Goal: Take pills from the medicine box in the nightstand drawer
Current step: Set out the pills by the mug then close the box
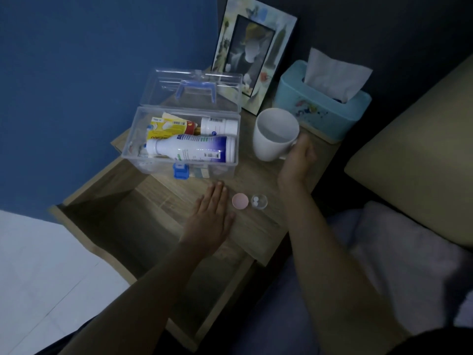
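The clear plastic medicine box stands on the nightstand top with its lid up. Inside lie a large white bottle, a smaller white bottle and yellow packets. In front of the box sit a pink cap and a small clear pill cup with two white pills in it. My left hand rests flat on the nightstand top, fingers together, just left of the pink cap. My right hand grips the handle of a white mug.
The nightstand drawer is pulled out below the top, its inside dark. A picture frame leans on the wall behind the box. A teal tissue box stands behind the mug. A bed and headboard are at the right.
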